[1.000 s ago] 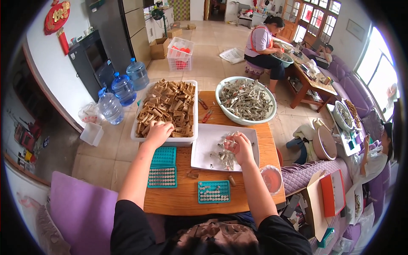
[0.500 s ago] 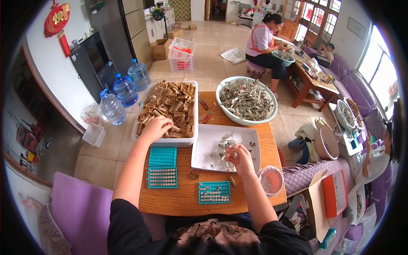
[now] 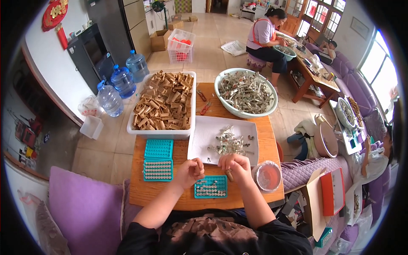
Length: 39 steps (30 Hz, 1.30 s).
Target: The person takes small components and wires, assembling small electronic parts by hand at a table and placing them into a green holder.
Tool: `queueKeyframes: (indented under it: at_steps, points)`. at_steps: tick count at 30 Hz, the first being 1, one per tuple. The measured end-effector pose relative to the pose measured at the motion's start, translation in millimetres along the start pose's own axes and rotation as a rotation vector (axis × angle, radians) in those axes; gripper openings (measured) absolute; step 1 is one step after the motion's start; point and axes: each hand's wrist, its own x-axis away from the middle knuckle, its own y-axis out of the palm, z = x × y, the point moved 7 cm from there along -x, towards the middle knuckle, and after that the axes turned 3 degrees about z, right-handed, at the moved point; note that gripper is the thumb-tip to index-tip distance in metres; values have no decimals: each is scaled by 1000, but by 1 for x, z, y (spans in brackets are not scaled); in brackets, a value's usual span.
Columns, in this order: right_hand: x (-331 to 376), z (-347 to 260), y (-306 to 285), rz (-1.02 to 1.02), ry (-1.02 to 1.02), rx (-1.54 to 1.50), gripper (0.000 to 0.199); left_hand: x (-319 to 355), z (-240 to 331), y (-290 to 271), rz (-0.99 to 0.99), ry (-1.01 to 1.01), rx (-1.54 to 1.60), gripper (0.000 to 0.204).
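Both hands are closed side by side near the front of the white tray. My left hand [image 3: 191, 172] is curled into a loose fist left of the teal holder [image 3: 211, 196] with round silvery pieces; anything inside it is hidden. My right hand [image 3: 236, 167] pinches with fingertips over the tray's front edge, and what it holds is too small to make out. A brown piece [image 3: 230, 175] shows just under it. Tangled clear and metallic small parts [image 3: 229, 141] lie in the white tray [image 3: 199, 127]. Brown moulded plastic pieces [image 3: 163, 102] heap up in the large white bin [image 3: 193, 97] at left.
A pale green basin [image 3: 221, 104] full of metallic parts stands behind the tray. Red-handled pliers [image 3: 205, 108] lie beside it. Two teal racks [image 3: 158, 170] sit at left, and a plastic-lined tub [image 3: 268, 177] at right. Another person [image 3: 265, 38] sits working at a far table.
My left hand has left the brown pieces in the bin and come back toward me. My right hand has drawn back from the tray's parts, so the two hands are now close together.
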Motion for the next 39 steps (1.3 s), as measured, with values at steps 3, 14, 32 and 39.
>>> queueKeyframes:
  at_steps: [3, 14, 32, 39]
  points:
    - [10, -10, 9, -74, -23, 53, 20, -7, -18, 16, -103, -43, 328, 16]
    - [25, -37, 44, -208, -404, 1030, 12, -14, -13, 21, 9, 114, 232, 10]
    - [28, -17, 50, -284, -303, 1075, 13, 4, 3, 32, 348, 213, -400, 17]
    - [25, -25, 49, -228, -378, 1004, 12, 5, 0, 30, 233, 239, -300, 16]
